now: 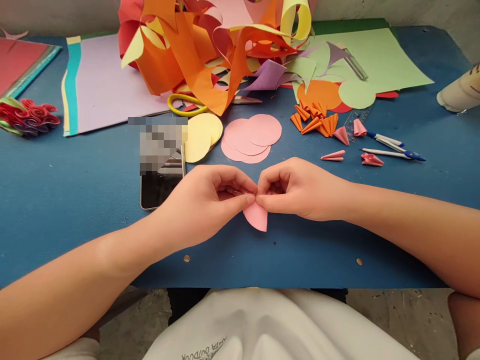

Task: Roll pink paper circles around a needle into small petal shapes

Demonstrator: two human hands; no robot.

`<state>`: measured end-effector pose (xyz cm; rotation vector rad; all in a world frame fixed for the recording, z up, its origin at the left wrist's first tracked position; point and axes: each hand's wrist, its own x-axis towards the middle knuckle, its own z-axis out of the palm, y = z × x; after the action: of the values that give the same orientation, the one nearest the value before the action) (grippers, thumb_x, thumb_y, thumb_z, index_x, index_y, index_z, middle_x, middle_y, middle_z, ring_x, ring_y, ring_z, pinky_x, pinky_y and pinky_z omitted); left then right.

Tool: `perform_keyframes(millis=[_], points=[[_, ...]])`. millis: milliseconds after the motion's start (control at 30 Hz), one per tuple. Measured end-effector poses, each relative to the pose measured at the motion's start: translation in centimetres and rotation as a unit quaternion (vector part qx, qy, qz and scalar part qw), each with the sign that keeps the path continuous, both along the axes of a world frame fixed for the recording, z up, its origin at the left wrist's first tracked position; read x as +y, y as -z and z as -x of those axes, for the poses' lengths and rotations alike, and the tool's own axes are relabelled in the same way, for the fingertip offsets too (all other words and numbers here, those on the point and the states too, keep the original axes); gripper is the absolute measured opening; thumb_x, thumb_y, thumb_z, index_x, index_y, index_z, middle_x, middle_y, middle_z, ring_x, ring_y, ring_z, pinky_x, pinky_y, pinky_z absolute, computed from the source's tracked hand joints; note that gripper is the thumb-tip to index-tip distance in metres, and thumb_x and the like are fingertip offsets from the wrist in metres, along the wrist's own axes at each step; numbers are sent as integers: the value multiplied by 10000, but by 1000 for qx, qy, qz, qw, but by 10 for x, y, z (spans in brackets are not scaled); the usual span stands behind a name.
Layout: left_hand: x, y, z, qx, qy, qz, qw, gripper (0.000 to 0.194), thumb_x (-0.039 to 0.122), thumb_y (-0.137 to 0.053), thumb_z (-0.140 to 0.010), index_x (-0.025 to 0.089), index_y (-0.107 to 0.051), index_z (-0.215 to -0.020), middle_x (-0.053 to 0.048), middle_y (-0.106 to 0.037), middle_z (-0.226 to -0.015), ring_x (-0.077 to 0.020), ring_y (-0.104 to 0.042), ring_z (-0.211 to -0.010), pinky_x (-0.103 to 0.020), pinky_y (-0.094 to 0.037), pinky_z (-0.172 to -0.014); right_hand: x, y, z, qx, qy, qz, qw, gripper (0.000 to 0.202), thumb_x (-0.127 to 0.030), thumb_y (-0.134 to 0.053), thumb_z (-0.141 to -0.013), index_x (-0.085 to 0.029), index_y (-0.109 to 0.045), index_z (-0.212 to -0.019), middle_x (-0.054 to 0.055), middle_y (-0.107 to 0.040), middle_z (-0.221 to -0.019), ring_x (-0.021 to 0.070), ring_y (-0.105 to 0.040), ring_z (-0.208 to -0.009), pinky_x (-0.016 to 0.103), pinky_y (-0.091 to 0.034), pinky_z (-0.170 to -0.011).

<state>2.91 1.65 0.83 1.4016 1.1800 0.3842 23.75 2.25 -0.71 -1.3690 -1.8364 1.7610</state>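
Observation:
A folded pink paper piece point(257, 216) hangs between my two hands, its rounded, pointed lower part showing below the fingers. My left hand point(213, 200) pinches its top edge with thumb and fingertips. From the other side my right hand point(296, 192) pinches the same edge, the thumbs nearly touching. Just beyond the hands lie overlapping pink paper circles point(262, 135) and yellow circles point(200, 137). Small pink cones point(341, 135) and a cluster of orange cones point(318, 120) rest to the right. The upper edge of the pink piece is hidden by my fingers.
A phone point(161, 190) lies near my left wrist. Yellow-handled scissors point(187, 104) sit under orange scraps point(180, 50). A compass point(393, 151) lies at right, a cup point(461, 90) at far right. Rolled red paper pieces point(32, 117) and coloured sheets point(108, 85) are at left.

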Motion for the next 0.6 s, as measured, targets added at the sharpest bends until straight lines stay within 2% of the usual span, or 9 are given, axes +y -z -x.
perform_keyframes(millis=[233,400,533,600], points=[[0,4,0,-27,-26,-3,999,71,199,-786,-809,191,-775,-879,-7,-809,-821,-147,-749,-735,-227,-594,-669,-1,6,0,30,13,1,999,82,-200,-686,-778,-149,-697,-715,-50,-543,-576,75,-438,-525,222,-309,-466],[2,9,-3,-89,-80,15,993,390,223,-886,-726,193,-712,-1074,-9,-773,-825,-173,-743,-750,-269,-599,-695,-4,17,3,128,124,-39,983,122,-250,-744,-813,-140,-714,-767,11,-679,-703,99,-522,-597,224,-395,-510],[1,13,-3,-87,-66,14,994,221,279,-882,-756,166,-717,-850,-5,-729,-809,-141,-684,-752,-241,-547,-691,-5,19,5,187,159,-58,968,85,-178,-792,-801,-138,-717,-796,-7,-680,-679,89,-558,-568,214,-467,-528],[0,15,-3,-80,-67,9,994,199,303,-862,-787,166,-730,-843,-2,-718,-795,-140,-669,-755,-242,-531,-697,-6,20,5,202,161,-49,965,97,-151,-804,-789,-143,-708,-793,-14,-674,-653,95,-588,-554,219,-501,-535]])
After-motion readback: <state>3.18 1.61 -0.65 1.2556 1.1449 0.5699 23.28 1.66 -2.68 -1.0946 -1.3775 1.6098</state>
